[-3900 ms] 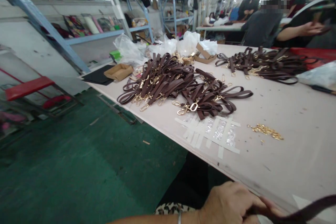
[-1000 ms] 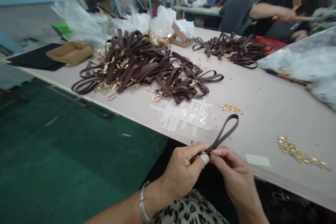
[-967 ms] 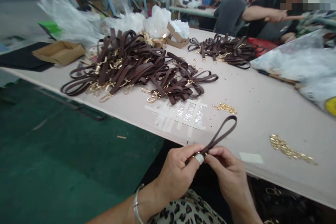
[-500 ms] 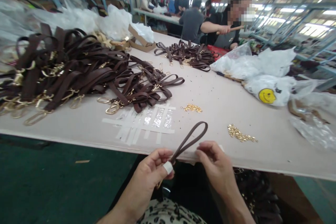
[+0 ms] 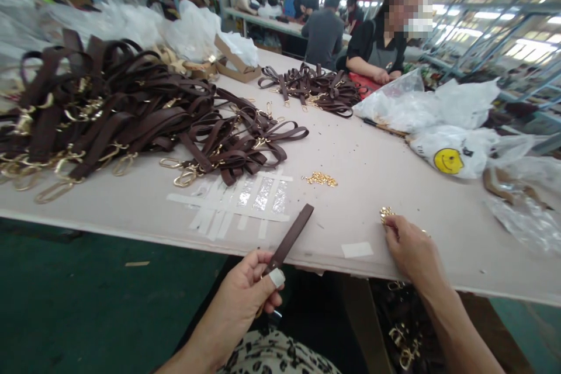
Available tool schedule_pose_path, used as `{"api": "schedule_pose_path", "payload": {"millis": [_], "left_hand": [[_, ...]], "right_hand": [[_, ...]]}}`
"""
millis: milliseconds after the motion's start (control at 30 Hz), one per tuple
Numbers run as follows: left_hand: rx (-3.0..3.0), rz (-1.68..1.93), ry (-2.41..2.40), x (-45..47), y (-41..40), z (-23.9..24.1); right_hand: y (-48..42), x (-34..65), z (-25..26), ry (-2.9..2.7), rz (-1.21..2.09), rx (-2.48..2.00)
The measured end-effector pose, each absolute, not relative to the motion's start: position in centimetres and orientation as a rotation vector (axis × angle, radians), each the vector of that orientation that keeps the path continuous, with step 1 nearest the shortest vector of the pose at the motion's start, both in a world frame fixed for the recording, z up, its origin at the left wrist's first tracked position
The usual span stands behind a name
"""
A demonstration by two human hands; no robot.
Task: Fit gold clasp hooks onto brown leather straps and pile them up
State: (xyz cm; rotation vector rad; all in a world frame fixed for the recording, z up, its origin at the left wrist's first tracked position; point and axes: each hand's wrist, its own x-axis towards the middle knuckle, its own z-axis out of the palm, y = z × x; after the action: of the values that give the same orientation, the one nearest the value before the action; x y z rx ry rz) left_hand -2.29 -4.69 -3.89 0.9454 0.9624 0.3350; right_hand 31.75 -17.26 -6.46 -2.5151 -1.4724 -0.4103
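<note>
My left hand (image 5: 250, 287) sits below the table's front edge, fingers closed round the lower end of a dark brown strap (image 5: 291, 238) that slants up over the edge; white tape wraps the thumb. My right hand (image 5: 409, 247) lies on the table to the right, fingertips pinched on a small heap of gold metal pieces (image 5: 386, 213). What the fingertips hold is too small to make out. A second small heap of gold pieces (image 5: 321, 179) lies further back.
A big pile of brown straps with gold clasps (image 5: 109, 111) fills the table's left. Tape strips (image 5: 245, 201) are stuck near the front edge. Another strap pile (image 5: 315, 87), white plastic bags (image 5: 438, 123) and a seated person (image 5: 381, 41) are across the pale table (image 5: 482, 234).
My right hand let go of the strap and reached right onto the gold pieces. The strap, a loop before, now shows edge-on in my left hand alone.
</note>
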Motion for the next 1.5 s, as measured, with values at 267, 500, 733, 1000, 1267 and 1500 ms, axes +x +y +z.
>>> {"api": "schedule_pose_path", "payload": {"millis": [267, 500, 733, 1000, 1267, 1500], "left_hand": [[0.945, 0.399, 0.841, -2.8, -4.7, -3.1], [0.857, 0.502, 0.835, -1.7, -5.0, -4.0], [0.938, 0.578, 0.783, -1.8, -5.1, -3.5], [1.227, 0.699, 0.744, -2.6, -5.3, -3.1], [1.438, 0.802, 0.759, -2.8, -5.4, -3.2], [1.025, 0.611, 0.717, -1.4, -5.3, -4.2]], "right_hand": [[-17.6, 33.1, -6.0, -1.359, -0.296, -2.553], [-15.1, 19.7, -3.9, -1.031, 0.406, -1.796], [-13.3, 13.5, -6.2, -1.233, 0.436, -1.627], [-13.0, 12.6, -5.5, -1.276, 0.309, -1.558], [-12.2, 11.5, -4.8, -0.997, 0.494, -1.536], [-12.3, 12.5, -5.1, -0.826, 0.652, -1.521]]}}
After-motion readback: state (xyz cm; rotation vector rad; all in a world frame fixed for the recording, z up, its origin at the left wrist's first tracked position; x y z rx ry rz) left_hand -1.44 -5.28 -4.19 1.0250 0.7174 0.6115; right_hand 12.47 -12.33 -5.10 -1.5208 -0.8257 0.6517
